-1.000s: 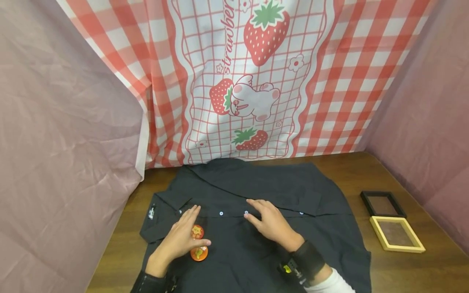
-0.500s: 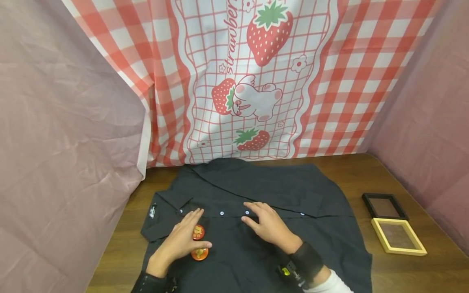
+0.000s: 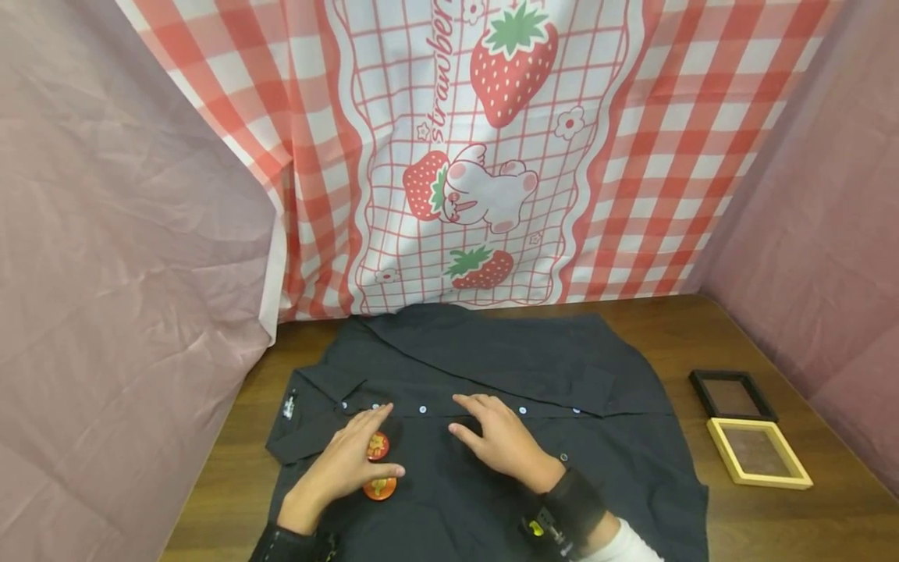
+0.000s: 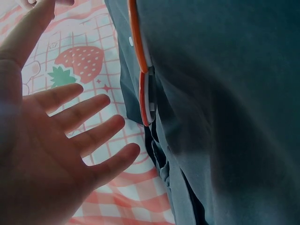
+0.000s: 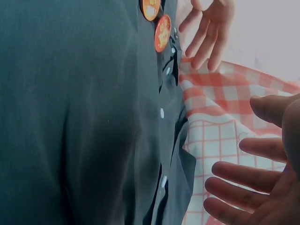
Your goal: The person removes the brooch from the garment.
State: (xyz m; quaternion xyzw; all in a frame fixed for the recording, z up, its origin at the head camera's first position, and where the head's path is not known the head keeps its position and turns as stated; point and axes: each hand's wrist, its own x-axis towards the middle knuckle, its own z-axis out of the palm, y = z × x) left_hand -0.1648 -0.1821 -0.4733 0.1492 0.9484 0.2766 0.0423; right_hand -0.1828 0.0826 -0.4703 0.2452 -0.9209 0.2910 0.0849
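A dark button-up shirt lies spread on the wooden table, its collar toward the left. Two round pin badges, a red one and an orange one, sit one above the other on its chest. My left hand hovers over the shirt beside the badges, fingers extended and thumb apart, partly covering them from the head camera. Farther right my right hand is held above the button row, also with fingers extended. Both wrist views show a gap between the hands and the cloth; neither hand holds anything.
To the right on the table lie a black frame and a pale yellow frame, touching or nearly so. A red checked strawberry cloth hangs behind. Pinkish drapes flank both sides.
My right hand has shifted a little to the left above the shirt, uncovering a button to its right. The left hand, badges and shirt stay about where they were.
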